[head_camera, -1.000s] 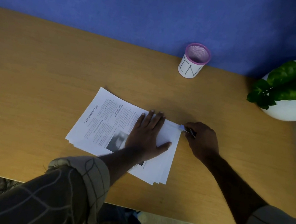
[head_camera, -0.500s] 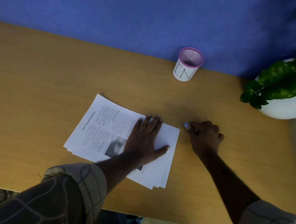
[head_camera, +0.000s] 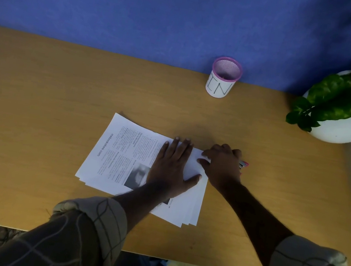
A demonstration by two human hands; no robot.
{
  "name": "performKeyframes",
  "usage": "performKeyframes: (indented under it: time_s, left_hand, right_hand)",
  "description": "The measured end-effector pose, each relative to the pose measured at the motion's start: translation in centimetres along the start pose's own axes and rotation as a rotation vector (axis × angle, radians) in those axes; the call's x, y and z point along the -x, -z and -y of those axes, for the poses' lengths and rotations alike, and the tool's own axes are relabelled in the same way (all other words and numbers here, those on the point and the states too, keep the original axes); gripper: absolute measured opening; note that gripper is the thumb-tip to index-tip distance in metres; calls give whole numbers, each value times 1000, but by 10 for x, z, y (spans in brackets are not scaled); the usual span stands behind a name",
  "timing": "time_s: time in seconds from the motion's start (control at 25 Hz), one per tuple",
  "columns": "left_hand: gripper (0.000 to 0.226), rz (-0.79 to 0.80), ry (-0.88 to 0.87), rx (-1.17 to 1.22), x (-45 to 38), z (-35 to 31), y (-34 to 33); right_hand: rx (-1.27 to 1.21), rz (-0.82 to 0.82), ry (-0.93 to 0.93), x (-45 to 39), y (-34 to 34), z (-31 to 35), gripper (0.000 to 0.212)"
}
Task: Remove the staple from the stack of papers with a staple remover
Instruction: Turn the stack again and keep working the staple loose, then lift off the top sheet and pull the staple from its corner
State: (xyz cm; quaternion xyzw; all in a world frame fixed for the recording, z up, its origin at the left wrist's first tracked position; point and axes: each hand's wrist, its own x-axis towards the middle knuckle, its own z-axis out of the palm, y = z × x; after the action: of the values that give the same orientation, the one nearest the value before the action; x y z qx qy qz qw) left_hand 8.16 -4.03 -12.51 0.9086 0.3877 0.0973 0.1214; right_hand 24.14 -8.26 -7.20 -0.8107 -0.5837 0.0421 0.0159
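A stack of printed white papers (head_camera: 120,154) lies slanted on the wooden desk (head_camera: 40,104). My left hand (head_camera: 172,166) presses flat on its right part, fingers spread. My right hand (head_camera: 224,163) rests at the stack's far right corner, thumb and forefinger touching the paper edge. Its other fingers curl around the staple remover (head_camera: 243,164), of which only a pink and silver end shows past the hand. The staple itself is hidden.
A pink-rimmed mesh cup (head_camera: 223,77) with a white label stands at the back by the blue partition (head_camera: 163,15). A white pot (head_camera: 347,128) with a leafy plant sits at the back right corner. The desk's front edge runs just below my forearms.
My right hand drew the staple remover off the corner, then came back onto the corner with its fingertips, the tool now tucked behind the hand. My left hand stayed pressed on the papers.
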Motion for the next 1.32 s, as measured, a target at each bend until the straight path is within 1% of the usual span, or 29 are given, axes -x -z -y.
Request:
performKeyframes:
  time_s: [0.32,0.56,0.72,0.92,1.04,1.2,1.32]
  left_hand:
    - [89,21,-1,-23,0,1,1]
    - [90,36,-1,-39,0,1,2]
    - [89,40,0,-36,0,2,3]
    - [89,62,6,-38,1,0,4]
    - [89,67,16,-48,-2,1,3]
    - [89,71,44,-61,-15,4,7]
    - [89,78,48,-63,-19,6,10]
  right_hand:
    - [67,-40,16,-2,1,5,23]
    - [-63,6,121,-11,1,-2,21]
    - [-149,-47,139,-11,4,-7,17]
    - [-262,-126,102,-23,17,-11,11]
    - [-390,-192,54,-38,26,-15,10]
    - [-547,-297,-73,-60,39,-17,4]
    - [-616,-340,-152,-84,52,-22,6]
